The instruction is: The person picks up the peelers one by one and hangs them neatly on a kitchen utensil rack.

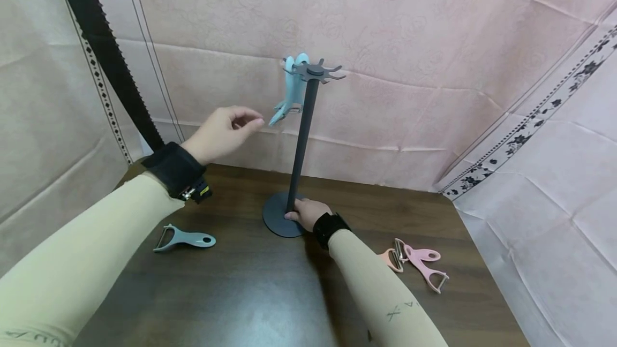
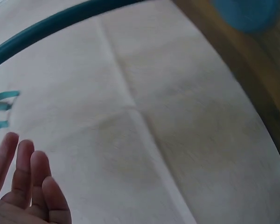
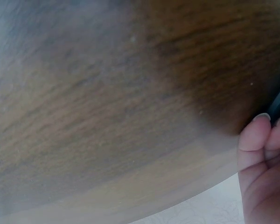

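Observation:
A dark grey stand point(image 1: 305, 138) with a round base and a ring of hooks on top stands on the table. Light blue peelers point(image 1: 293, 87) hang from its left hooks, blades downward. My left hand point(image 1: 224, 131) is in the air just left of them, fingers loosely bent and nothing in its grasp; in the left wrist view its spread fingers point(image 2: 39, 175) lie below the blurred peeler ends point(image 2: 2, 106). Low on the pole, right above the base, my right hand point(image 1: 310, 213) grips the stand.
Another light blue peeler point(image 1: 190, 238) lies on the wooden table point(image 1: 231, 293) at the left. To the right, beside my right forearm, are pink peelers point(image 1: 424, 264) and a peach one point(image 1: 391, 260), partly hidden by the sleeve. Patterned cloth point(image 1: 409, 122) hangs behind the table.

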